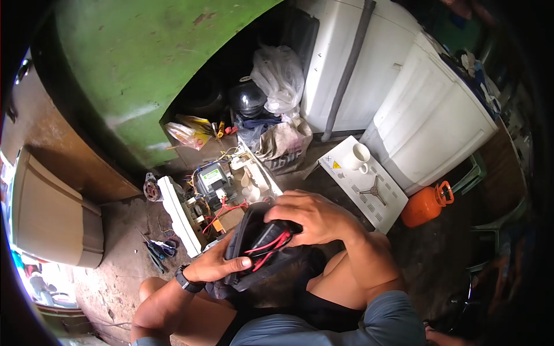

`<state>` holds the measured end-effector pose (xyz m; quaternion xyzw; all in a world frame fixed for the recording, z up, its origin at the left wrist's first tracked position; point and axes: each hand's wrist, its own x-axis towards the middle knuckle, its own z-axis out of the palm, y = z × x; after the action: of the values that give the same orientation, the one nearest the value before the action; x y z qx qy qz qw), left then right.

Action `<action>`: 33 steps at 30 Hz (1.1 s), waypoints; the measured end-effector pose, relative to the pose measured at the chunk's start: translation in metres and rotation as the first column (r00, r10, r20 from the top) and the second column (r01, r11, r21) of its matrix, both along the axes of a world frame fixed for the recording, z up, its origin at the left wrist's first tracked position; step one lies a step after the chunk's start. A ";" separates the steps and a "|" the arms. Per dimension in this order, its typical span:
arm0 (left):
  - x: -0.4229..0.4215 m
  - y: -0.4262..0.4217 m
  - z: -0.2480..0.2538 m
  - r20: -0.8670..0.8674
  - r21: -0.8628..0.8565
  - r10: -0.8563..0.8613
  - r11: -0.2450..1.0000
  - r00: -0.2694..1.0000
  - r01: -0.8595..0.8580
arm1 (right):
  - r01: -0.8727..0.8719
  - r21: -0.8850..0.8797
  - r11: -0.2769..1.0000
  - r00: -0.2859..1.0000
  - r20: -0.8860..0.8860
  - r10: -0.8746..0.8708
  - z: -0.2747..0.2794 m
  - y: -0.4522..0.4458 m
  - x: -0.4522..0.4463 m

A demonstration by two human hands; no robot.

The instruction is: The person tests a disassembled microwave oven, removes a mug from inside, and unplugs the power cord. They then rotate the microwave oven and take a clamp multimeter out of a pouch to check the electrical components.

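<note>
My left hand (214, 262), wearing a dark wristwatch (186, 281), grips the near left side of an open black pouch (235, 245), thumb over its edge. The fingers of my right hand (311, 214) are closed around a black device (269, 235) at the pouch's mouth. Red and black leads (266, 251) are bundled against the device; its face is hidden. Just beyond my hands sits an opened appliance with a white casing (175, 210), a transformer (214, 180) and loose coloured wires inside.
Pliers and other hand tools (157, 254) lie on the floor at left. On the right, a white mug (360, 154) stands on a white panel (346, 167), near an orange gas cylinder (421, 206). Behind are a cloth sack (285, 144), a plastic bag (280, 75) and white appliances (430, 109).
</note>
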<state>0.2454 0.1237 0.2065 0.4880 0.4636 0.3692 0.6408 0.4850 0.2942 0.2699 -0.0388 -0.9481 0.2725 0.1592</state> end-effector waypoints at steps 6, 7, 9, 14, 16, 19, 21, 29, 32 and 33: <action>0.002 -0.007 -0.032 0.089 -0.159 -0.166 0.971 0.982 0.178 | -0.013 -0.372 0.928 0.987 -0.153 -0.048 0.002 0.027 0.023; 0.004 -0.008 -0.032 0.158 -0.260 -0.126 0.952 0.979 0.164 | 0.003 -0.391 0.920 0.985 -0.158 -0.070 0.001 0.034 0.028; 0.004 -0.012 -0.044 0.248 -0.327 -0.076 0.932 0.966 0.157 | -0.034 -0.574 0.818 0.970 -0.217 -0.112 -0.016 0.047 0.035; 0.009 -0.014 -0.069 0.318 -0.425 0.065 0.901 0.946 0.081 | -0.098 -0.757 0.646 0.861 -0.390 -0.327 -0.022 0.058 0.048; 0.017 -0.008 -0.060 0.221 -0.543 0.106 0.839 0.969 0.033 | -0.184 -0.810 0.557 0.789 -0.459 -0.408 -0.027 0.067 0.055; 0.024 -0.008 -0.077 0.193 -0.578 0.064 0.814 0.979 0.061 | -0.182 -0.832 0.524 0.706 -0.482 -0.520 -0.037 0.082 0.069; 0.025 -0.007 -0.107 0.086 -0.626 0.003 0.778 0.996 0.052 | -0.133 -0.872 0.471 0.663 -0.431 -0.612 -0.041 0.084 0.074; 0.029 -0.007 -0.130 0.112 -0.660 -0.052 0.743 0.992 0.113 | -0.282 -0.921 0.270 0.430 -0.373 -0.822 -0.047 0.097 0.104; 0.030 -0.010 -0.138 0.186 -0.627 -0.018 0.768 0.982 0.133 | -0.300 -0.905 0.303 0.406 -0.408 -0.818 -0.042 0.098 0.112; 0.028 -0.012 -0.155 0.231 -0.491 -0.061 0.854 0.971 0.170 | -0.300 -0.906 0.300 0.405 -0.405 -0.820 -0.041 0.097 0.113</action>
<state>0.2738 0.1121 0.0514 0.2881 0.4448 0.2436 0.8123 0.5980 0.3915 0.2288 -0.1710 -0.3564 0.6837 0.6134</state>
